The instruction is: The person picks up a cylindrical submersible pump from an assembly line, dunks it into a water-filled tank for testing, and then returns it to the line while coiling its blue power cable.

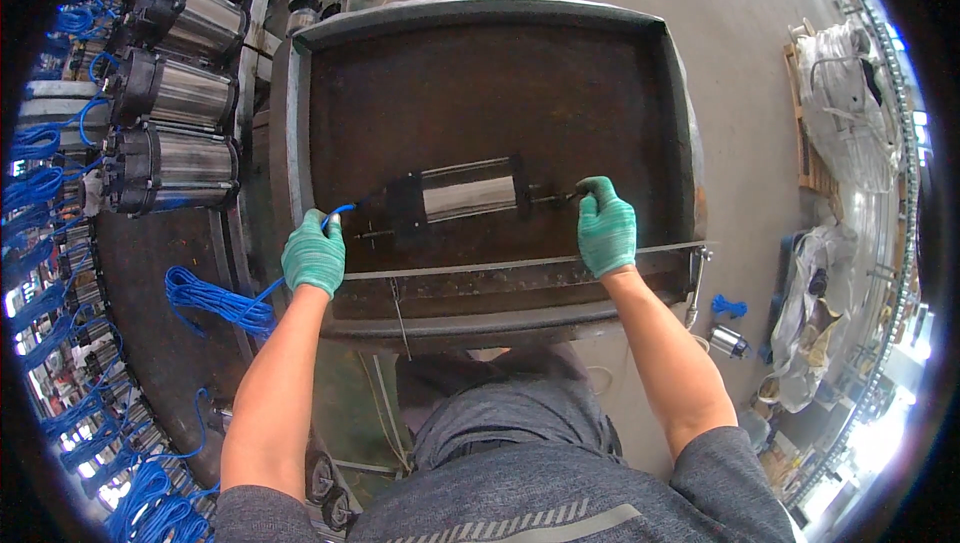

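Observation:
Across a dark metal tray lies a motor (470, 193) with a shiny silver cylinder body and black end parts, slightly tilted, its right end higher. My left hand (313, 253), in a green knit glove, is closed on a blue cable (342, 210) near the motor's left end. From that hand the cable runs back to a coiled blue bundle (222, 301) outside the tray. My right hand (608, 229), gloved alike, has its fingers curled at the tip of the thin shaft (552, 198) on the motor's right side. The fingertips partly hide that tip.
The tray (480, 15) has raised metal walls, and a thin bar (520, 263) crosses its near side. More silver motors (175, 168) stand in a row at the left with blue cables. Wrapped goods (845, 113) sit on a pallet at the right. Another motor (728, 341) lies on the floor.

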Demonstrator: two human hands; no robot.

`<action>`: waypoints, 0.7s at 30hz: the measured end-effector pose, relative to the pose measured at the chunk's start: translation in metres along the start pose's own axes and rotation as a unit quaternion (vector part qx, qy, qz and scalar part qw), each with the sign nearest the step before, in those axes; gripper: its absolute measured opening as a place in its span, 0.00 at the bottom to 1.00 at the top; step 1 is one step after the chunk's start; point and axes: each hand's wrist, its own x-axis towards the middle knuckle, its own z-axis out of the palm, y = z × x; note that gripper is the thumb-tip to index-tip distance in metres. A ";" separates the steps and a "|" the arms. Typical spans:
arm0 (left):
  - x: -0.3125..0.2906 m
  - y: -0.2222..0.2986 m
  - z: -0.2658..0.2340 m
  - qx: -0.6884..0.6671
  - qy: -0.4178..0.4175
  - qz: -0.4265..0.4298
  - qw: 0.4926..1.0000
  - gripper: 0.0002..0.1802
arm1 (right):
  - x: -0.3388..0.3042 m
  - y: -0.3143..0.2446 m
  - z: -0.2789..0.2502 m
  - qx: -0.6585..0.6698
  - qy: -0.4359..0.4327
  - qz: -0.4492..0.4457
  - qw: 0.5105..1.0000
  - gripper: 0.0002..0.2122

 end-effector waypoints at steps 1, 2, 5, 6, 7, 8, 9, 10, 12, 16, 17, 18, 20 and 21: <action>0.000 0.000 0.000 -0.001 0.002 0.002 1.000 0.19 | 0.000 0.001 0.000 -0.001 -0.004 0.003 1.000 0.06; -0.001 0.001 -0.001 -0.002 0.003 0.003 1.000 0.19 | 0.000 0.001 0.000 -0.002 -0.008 0.007 1.000 0.06; -0.001 0.000 0.000 -0.006 0.006 0.005 1.000 0.19 | 0.000 0.001 0.000 -0.002 -0.005 0.002 1.000 0.06; -0.001 0.000 0.000 -0.007 0.007 0.005 1.000 0.19 | 0.000 0.001 0.000 -0.001 -0.005 0.002 1.000 0.06; -0.001 0.000 0.000 -0.007 0.007 0.005 1.000 0.19 | 0.000 0.002 0.000 -0.001 -0.005 0.002 1.000 0.06; 0.000 -0.001 0.001 -0.007 0.008 0.005 1.000 0.19 | 0.000 0.002 0.000 0.000 -0.005 0.003 1.000 0.06; 0.000 -0.001 0.002 -0.007 0.008 0.005 1.000 0.19 | 0.000 0.002 0.000 0.001 -0.006 0.005 1.000 0.06; 0.000 0.000 0.001 -0.007 0.006 0.005 1.000 0.19 | 0.000 0.002 0.000 0.003 -0.007 0.008 1.000 0.06; -0.001 0.001 -0.002 -0.006 0.003 0.004 1.000 0.19 | 0.000 0.002 0.000 0.004 -0.007 0.010 1.000 0.06; 0.000 0.000 0.001 0.002 0.005 0.005 1.000 0.19 | 0.000 -0.002 -0.002 0.005 -0.011 0.017 1.000 0.06; 0.001 -0.001 0.002 0.001 0.005 0.005 1.000 0.19 | -0.001 -0.004 -0.003 0.005 -0.015 0.022 1.000 0.06; 0.001 -0.002 0.002 -0.001 0.005 0.004 1.000 0.19 | -0.001 -0.004 -0.003 0.003 -0.013 0.018 1.000 0.06; 0.000 -0.001 0.000 0.003 0.003 0.005 1.000 0.19 | -0.001 -0.003 -0.003 -0.001 -0.010 0.009 1.000 0.06; -0.001 0.000 -0.001 0.005 0.002 0.005 1.000 0.19 | -0.001 -0.003 -0.003 0.003 -0.008 0.008 1.000 0.06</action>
